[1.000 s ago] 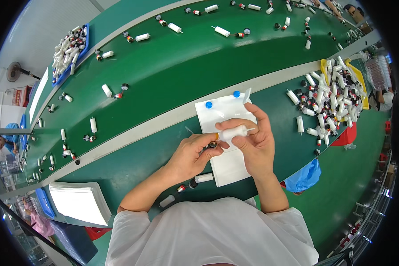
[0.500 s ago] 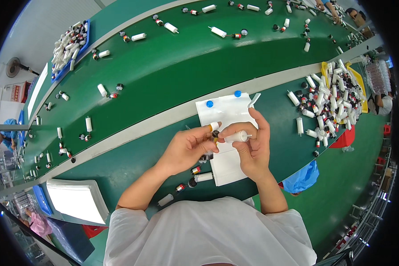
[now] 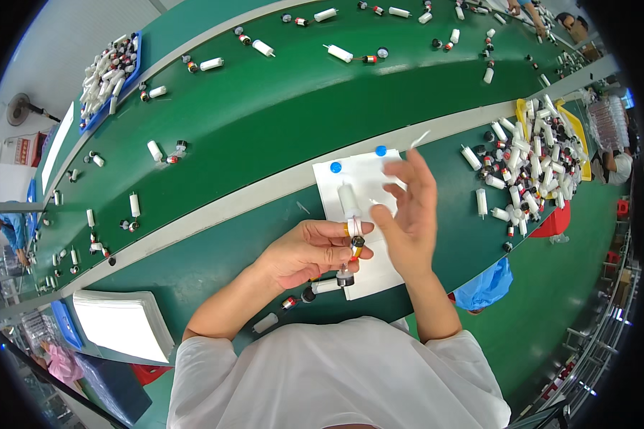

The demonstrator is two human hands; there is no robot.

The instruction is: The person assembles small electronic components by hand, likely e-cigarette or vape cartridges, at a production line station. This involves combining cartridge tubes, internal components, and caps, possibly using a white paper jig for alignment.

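My left hand (image 3: 309,252) is closed on a small motor assembly. A white cylinder (image 3: 348,200) sticks up above its fingers. A small black, gold and red motor (image 3: 357,247) shows at the fingertips, and a black round cap (image 3: 345,277) hangs below on wires. Just to the right, my right hand (image 3: 412,222) is raised with its fingers stretched and slightly blurred, apart from the assembly. A thin white stick (image 3: 420,139) juts out beyond its fingertips, seemingly held behind the fingers. Under both hands lie white sheets (image 3: 376,275) with two blue round pieces (image 3: 335,167) on top.
Many similar parts heap around a yellow tray (image 3: 584,139) at right. Across the table, a green conveyor belt (image 3: 250,121) carries spaced sets. A paper stack (image 3: 122,322) lies at left. Loose assemblies (image 3: 325,286) rest near my body. A blue tray (image 3: 137,53) stands far left.
My right hand has let go of the white cylinder and moved up, the white stick moving with it. The assembly now stands upright in my left hand. Parts on the belt have shifted left.
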